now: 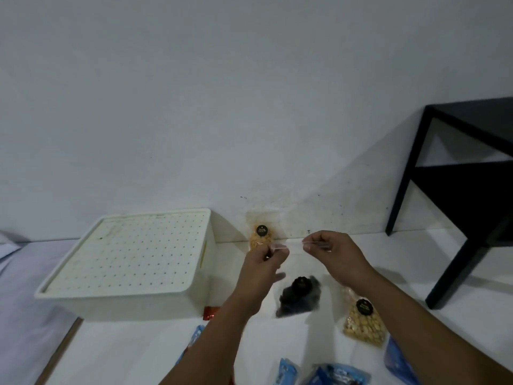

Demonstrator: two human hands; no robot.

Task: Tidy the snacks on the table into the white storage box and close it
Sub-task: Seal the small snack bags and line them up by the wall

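The white storage box (pixel 133 262) stands at the left of the white table, with its dotted lid on. My left hand (pixel 263 262) and my right hand (pixel 333 251) each pinch the top edge of a clear bag of dark snacks (pixel 299 295), which hangs blurred between and below them. A clear bag of orange snacks (pixel 261 238) leans on the wall just behind my left hand. Flat on the table under my right forearm lies a bag of pale yellow nuts (pixel 363 323). Several blue packets (pixel 336 376) sit along the near edge.
A small red packet (pixel 210 313) peeks out at the box's near right corner. A black side table (pixel 472 190) stands at the right against the wall. The white table's left edge (pixel 61 351) runs beside the box.
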